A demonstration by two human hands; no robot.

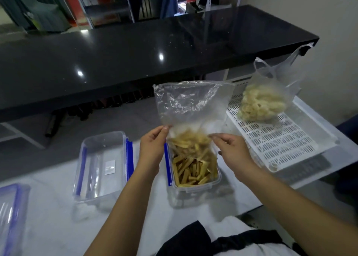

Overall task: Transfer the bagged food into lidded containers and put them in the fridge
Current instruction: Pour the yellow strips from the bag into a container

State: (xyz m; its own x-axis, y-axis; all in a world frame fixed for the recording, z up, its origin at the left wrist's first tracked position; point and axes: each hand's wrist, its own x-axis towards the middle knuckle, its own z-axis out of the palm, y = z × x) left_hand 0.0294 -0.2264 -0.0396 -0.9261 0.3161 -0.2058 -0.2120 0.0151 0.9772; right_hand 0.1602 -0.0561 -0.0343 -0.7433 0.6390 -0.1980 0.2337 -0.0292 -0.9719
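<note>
From the head camera we see our left hand [153, 147] and right hand [231, 152] each pinching a side of a clear bag [191, 104], held upturned over an open container [193, 170] on the white desk [48, 226]. Yellow sticks [190, 168] fill the container. A second bag [265, 102] lies in the white tray [280, 145].

- white table [48, 207]: carries all items.
- filled container [193, 190]: centre.
- empty container [102, 168]: left of filled container.
- white slotted tray [280, 139]: right of it.
</note>
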